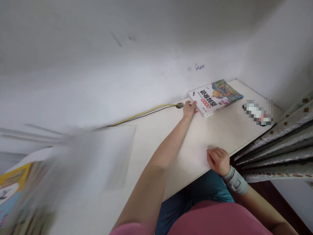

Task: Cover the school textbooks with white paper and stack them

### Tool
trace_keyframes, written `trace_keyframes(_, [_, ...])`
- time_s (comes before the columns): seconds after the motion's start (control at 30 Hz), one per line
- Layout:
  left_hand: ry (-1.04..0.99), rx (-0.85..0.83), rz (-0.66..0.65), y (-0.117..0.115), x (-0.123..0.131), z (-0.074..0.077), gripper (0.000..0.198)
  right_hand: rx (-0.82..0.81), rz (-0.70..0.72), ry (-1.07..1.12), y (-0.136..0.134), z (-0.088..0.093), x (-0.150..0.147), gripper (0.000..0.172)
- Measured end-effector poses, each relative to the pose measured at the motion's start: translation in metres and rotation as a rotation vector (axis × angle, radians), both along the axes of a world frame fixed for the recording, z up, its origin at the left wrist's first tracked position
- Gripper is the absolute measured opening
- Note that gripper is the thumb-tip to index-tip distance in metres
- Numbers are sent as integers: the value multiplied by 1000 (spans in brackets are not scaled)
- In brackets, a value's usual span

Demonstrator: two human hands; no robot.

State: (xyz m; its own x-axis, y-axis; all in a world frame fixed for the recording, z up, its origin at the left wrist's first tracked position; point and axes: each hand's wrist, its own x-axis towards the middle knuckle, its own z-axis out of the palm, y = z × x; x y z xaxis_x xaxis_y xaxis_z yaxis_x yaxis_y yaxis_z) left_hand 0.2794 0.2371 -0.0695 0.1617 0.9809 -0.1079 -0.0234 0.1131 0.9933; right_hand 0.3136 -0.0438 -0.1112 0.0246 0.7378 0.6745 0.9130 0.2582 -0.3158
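A small stack of thin books (215, 98) lies on the white desk (156, 143) near the wall, its top cover printed with a colourful picture and large dark characters. My left hand (189, 109) reaches across to the left end of the stack, its fingers closed at the edge and the near corner. How firmly it grips is hard to see. My right hand (218, 160) rests at the desk's front edge in a loose fist, with nothing visible in it. A grey band (236, 181) wraps the right wrist.
A yellow cable (146, 110) and a dark one run along the wall into a round desk hole (179, 105). Right of the books lies a pixelated object (258, 112). Patterned curtains (281, 147) hang at the right. More books (14, 192) stand at lower left, beside a blurred translucent sheet (97, 160).
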Motion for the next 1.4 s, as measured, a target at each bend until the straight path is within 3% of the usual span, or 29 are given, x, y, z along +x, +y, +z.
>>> trace_keyframes(0.07, [58,81,-4,-13,-22,10,34,4,2,1,0,-1,2,17])
trace_keyframes(0.17, [176,269,-131,-49,-76,23,36,11,27,8,-1,-4,4,18])
trace_keyframes(0.23, [502,636,-464,-81,-123,28,32,7,51,10,-1,-4,7,19])
trace_keyframes(0.3, [752,812,-618,-111,-173,30,27,-10,70,-2,-2,-4,9,18])
trace_keyframes(0.37, [954,846,-564,-133,-222,31,28,-45,88,-36,-2,-1,13,15])
trace_keyframes(0.43, [1171,780,-389,-146,-267,31,30,-94,110,-78,-1,3,17,13])
trace_keyframes(0.57, [1575,428,22,-158,-338,31,36,-171,179,-110,8,7,16,17])
trace_keyframes(0.63, [1631,235,91,-163,-360,28,40,-196,222,-142,15,7,8,20])
trace_keyframes(0.73, [1577,99,54,-171,-377,24,36,-208,275,-227,23,6,-12,27])
trace_keyframes(0.93, [1506,104,35,-179,-379,23,26,-226,305,-348,31,11,-45,30])
trace_keyframes(1.2, [1417,173,11,-185,-377,25,24,-254,285,-422,28,14,-46,31])
trace_keyframes(1.4, [1461,89,133,-183,-380,27,31,-247,281,-437,27,14,-48,30])
